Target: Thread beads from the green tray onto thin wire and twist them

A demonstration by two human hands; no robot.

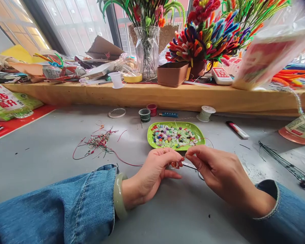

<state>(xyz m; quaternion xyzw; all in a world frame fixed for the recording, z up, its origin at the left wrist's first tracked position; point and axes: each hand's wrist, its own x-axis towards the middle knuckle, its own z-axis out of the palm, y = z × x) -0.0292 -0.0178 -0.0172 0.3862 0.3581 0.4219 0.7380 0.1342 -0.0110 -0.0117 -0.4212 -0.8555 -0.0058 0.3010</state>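
My left hand (152, 176), with a pale green bangle (120, 196) at its wrist, pinches a thin red cord (127, 163) between thumb and forefinger. Close against it, my right hand (222, 174) pinches the cord too, its thumb and forefinger pressed together. A loop of the cord arcs above the right fingers. Just beyond both hands lies a green tray (149, 139) holding many mixed coloured beads (165, 134). Behind the fingers shows a flat metal piece (189, 165), mostly hidden. Left of the tray is a tangle of red and green cord scraps (99, 142).
Past the tray stand a green thread spool (144, 116), a red spool (151, 109) and a white spool (206, 114). A lighter (237, 130) and dark knotted cords (287, 164) lie at right. A raised ledge (91, 96) carries vases, boxes and a bagged cup.
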